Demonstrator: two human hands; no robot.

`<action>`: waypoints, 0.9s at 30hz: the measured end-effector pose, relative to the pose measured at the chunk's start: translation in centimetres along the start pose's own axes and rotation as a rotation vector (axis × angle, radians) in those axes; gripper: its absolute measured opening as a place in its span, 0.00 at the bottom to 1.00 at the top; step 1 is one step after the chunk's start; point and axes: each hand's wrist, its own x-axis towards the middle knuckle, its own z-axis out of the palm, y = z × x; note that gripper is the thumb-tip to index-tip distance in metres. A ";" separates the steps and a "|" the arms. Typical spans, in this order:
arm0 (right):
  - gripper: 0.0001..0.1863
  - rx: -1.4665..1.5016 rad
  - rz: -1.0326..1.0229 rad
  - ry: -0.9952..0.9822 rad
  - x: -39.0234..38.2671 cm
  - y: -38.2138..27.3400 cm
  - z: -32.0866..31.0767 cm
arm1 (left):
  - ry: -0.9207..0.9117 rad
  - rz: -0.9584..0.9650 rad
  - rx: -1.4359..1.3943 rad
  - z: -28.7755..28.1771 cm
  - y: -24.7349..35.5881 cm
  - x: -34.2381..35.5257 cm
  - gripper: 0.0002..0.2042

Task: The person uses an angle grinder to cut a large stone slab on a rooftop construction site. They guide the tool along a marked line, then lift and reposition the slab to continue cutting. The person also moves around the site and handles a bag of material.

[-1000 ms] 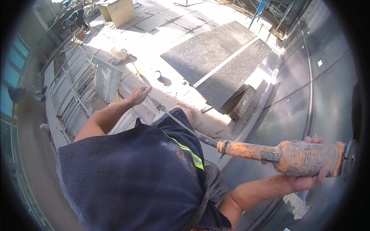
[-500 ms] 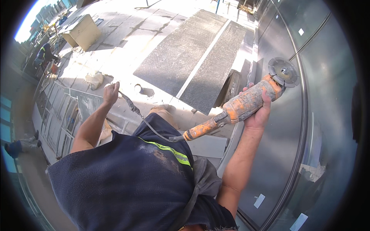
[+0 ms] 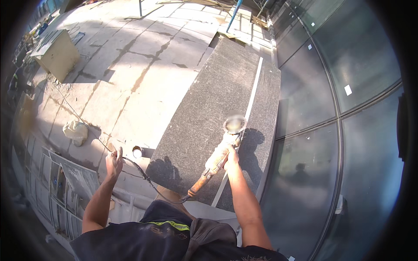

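Observation:
My right hand (image 3: 231, 159) is wrapped around the body of an orange angle grinder (image 3: 217, 157) caked with pale dust. Its round disc (image 3: 235, 124) looks blurred and points away from me, over a dark grey stone slab (image 3: 196, 117). A pale straight strip (image 3: 254, 89) runs lengthwise along the slab, close to the disc; whether the two touch I cannot tell. From the grinder's tail a dark power cord (image 3: 146, 176) loops across to my left hand (image 3: 114, 162), which is closed on it off the slab's left side.
Glass panels (image 3: 309, 174) line the right side. Left of the slab stand a small open can (image 3: 137, 151) and a whitish bag (image 3: 75, 132) on the paving. A metal frame (image 3: 65, 191) lies at lower left, a beige box (image 3: 58, 56) farther back. A blue pole (image 3: 234, 15) rises beyond the slab.
The grinder has swung from beside the glass panels to over the slab, and its disc, sharp before, is now blurred. My left hand has come lower, still holding the cord. The view has shifted.

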 end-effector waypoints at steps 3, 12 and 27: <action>0.16 -0.069 -0.022 0.134 4.3 1.2 1.1 | -0.118 -0.084 -0.023 0.6 -1.4 2.6 0.29; 0.18 -0.226 -0.118 0.268 8.2 1.6 5.9 | -0.308 -0.123 0.034 -2.3 -0.4 5.8 0.27; 0.32 -0.631 -0.186 0.529 10.6 2.6 6.2 | -0.534 0.329 0.093 2.1 -7.2 5.1 0.12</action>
